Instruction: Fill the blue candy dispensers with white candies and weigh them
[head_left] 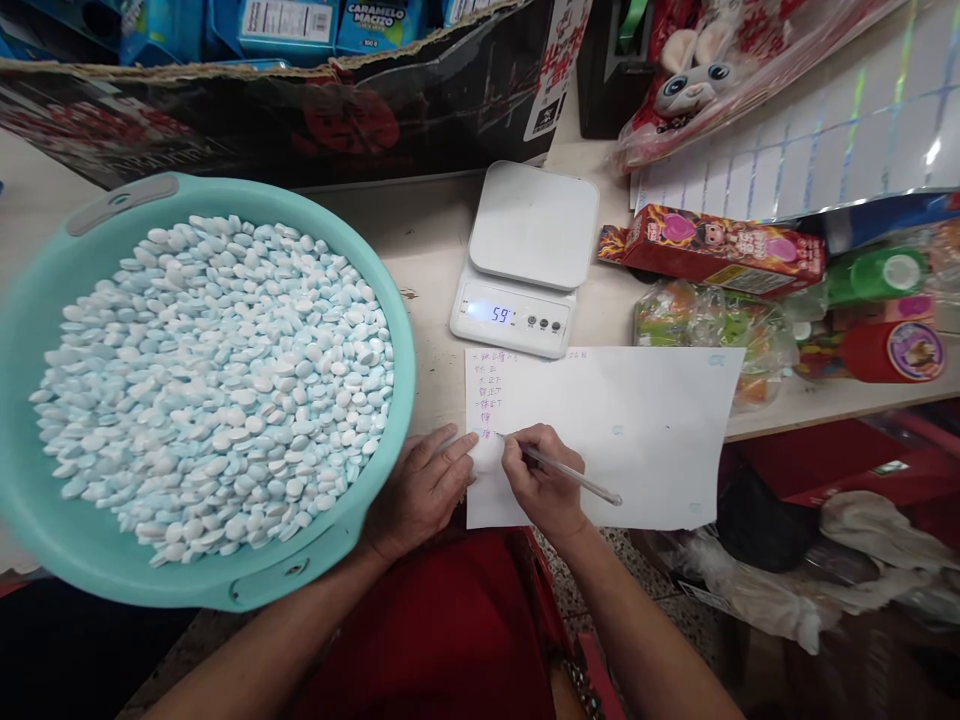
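A clear-barrelled pen (581, 474) is held in my right hand (546, 475), its tip on a white sheet of paper (637, 430). Short handwritten lines in purple ink run down the sheet's left side. My left hand (426, 490) lies with fingers stretched out at the paper's left edge, beside a large turquoise basin (401, 400). Heaped in the basin are small white and pale blue tablet-shaped pieces (225, 380). Just beyond the paper stands a white digital scale (534, 225) with nothing on its plate; its lit display seems to read 59.
At the back, a black cardboard box (300, 135) holds blue packets (289, 25). Right of the scale lie a red printed carton (727, 250), bagged sweets (697, 320) and a red round-lidded container (892, 352). A plush toy in plastic (694, 85) sits at the upper right.
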